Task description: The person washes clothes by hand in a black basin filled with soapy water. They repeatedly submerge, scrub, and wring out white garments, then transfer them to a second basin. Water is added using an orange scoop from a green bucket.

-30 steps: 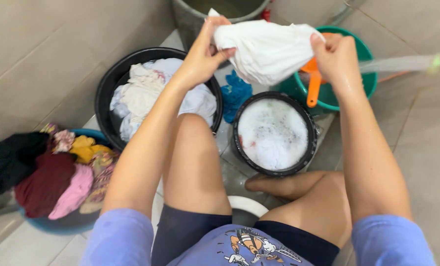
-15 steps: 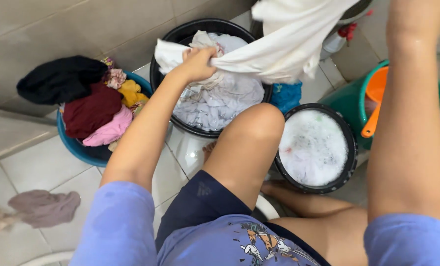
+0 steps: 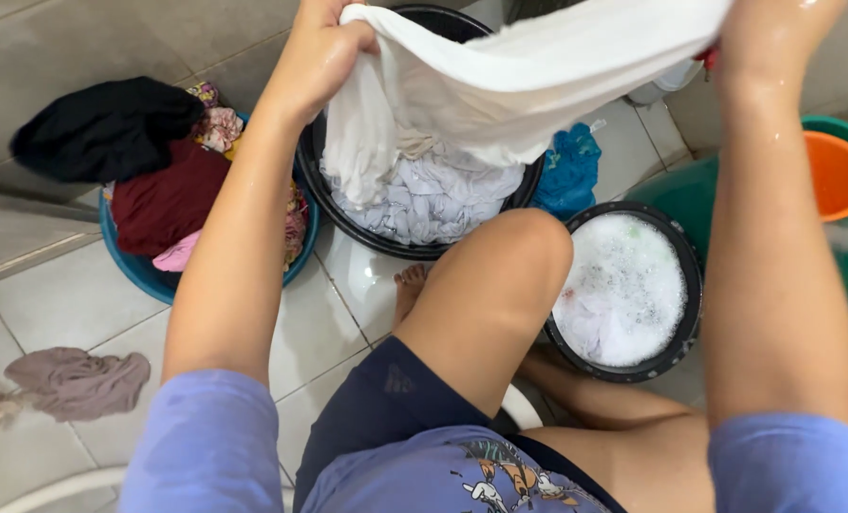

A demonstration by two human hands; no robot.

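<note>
Tiled floor bears basins, soapy bucket, brown rag.

Both arms are stretched forward and raised; the left hand and right hand are clenched, fingers curled tight.

Right hand cut by top edge, fingers out of view. White cloth hides far half of black tub. Green bucket and orange scoop cropped right. Blue basin mostly buried under clothes.
</note>
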